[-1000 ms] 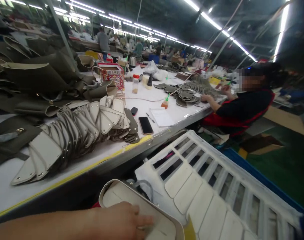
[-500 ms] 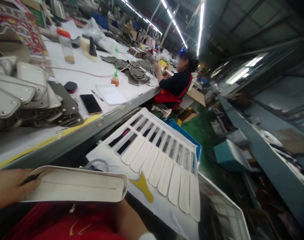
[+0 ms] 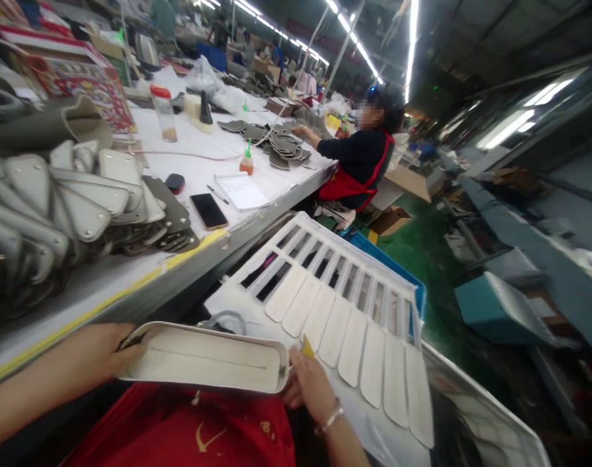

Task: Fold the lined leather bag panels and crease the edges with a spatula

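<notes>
I hold a long cream leather panel (image 3: 206, 357) with rounded corners flat over my lap, above a red apron (image 3: 189, 428). My left hand (image 3: 94, 353) grips its left end with fingers curled around the edge. My right hand (image 3: 308, 383) pinches its right end, a bracelet on the wrist. Just past the right hand lies a white slatted tray (image 3: 335, 285) carrying a row of cream leather strips (image 3: 354, 340), with a small yellow piece (image 3: 306, 347) beside my fingers.
A white worktable (image 3: 145, 279) at left carries a fanned stack of grey-cream leather pieces (image 3: 72, 207), a black phone (image 3: 209, 211), a notepad (image 3: 241, 190), glue bottles and a jar. A person in a red apron (image 3: 359, 162) works farther along. A blue crate and a green floor lie to the right.
The view swung right, then slightly back. My right hand came up from under the panel and took hold of its right end. My left hand shifted from the panel's top to its left end.
</notes>
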Motion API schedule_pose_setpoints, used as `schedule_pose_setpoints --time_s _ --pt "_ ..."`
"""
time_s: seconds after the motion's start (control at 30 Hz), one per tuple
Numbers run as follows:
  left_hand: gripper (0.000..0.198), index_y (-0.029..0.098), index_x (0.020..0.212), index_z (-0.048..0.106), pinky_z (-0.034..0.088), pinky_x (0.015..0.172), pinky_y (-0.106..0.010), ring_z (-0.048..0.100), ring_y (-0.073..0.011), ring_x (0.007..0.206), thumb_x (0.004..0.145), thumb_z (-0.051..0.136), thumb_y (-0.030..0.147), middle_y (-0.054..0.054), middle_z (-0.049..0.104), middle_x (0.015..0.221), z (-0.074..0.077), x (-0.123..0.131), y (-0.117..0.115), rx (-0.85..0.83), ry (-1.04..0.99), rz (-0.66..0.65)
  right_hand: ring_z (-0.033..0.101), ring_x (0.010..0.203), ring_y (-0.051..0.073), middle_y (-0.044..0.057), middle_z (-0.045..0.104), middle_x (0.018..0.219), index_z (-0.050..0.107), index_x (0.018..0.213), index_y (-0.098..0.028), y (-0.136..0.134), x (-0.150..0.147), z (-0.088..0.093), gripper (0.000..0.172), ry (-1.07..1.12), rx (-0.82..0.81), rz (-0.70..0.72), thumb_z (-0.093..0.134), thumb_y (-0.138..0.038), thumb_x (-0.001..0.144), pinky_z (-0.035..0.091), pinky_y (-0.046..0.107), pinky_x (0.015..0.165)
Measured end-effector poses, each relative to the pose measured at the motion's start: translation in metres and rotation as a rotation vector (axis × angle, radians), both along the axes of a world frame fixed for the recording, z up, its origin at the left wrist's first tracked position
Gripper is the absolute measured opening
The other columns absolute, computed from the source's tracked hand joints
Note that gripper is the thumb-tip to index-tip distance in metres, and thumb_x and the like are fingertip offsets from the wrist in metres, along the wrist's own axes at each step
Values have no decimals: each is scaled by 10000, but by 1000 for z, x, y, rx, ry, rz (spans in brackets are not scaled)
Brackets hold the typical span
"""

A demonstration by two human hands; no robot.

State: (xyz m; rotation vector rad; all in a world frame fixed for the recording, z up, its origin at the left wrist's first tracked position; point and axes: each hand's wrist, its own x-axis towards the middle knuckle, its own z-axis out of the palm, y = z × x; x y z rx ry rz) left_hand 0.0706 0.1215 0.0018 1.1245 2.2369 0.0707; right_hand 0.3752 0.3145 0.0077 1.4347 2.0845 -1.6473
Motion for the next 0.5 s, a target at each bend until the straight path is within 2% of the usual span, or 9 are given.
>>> schedule_pose_setpoints --time_s 0.1,0.17,0.23,0.27,0.4,0.5 --pt "430 167 718 546 406 598 -278 584 -200 647 831 323 517 -42 617 693 15 3 -5 60 -107 35 632 717 257 136 651 763 614 822 -134 -9 -12 10 383 -231 394 255 371 -420 899 452 377 667" --pt "424 180 732 524 443 543 -263 605 -192 646 846 298 520 -32 593 705 18 2 -11 91 -274 141 638 807 283 159 667 824 622 804 -135 -13 -18 15 362 -383 552 417 320 -304 910 445 380 712" --pt "416 189 745 522 467 523 -253 624 -192 679 864 271 499 -32 594 720 19 1 -15 110 -372 216 644 828 277 160 675 853 628 840 -133 -14 -23 15 396 -441 547 495 249 -217 915 451 371 720" --pt "423 189 744 530 474 540 -262 627 -197 691 870 264 492 -39 604 719 20 1 -15 111 -351 208 647 830 272 158 678 858 630 853 -131 -15 -25 13 405 -448 542 514 235 -198 914 455 366 722" --pt "462 169 701 582 458 666 -347 632 -247 712 885 238 417 -116 671 742 25 4 -4 28 4 -1 653 842 287 162 687 863 636 873 -120 -15 -29 4 398 -477 552 521 241 -160 903 461 379 726" --pt "449 151 715 617 451 687 -368 648 -272 737 875 236 324 -156 692 777 25 2 6 -38 110 -106 656 837 295 160 691 852 640 887 -123 -14 -31 2 380 -504 550 488 262 -165 901 462 385 722"
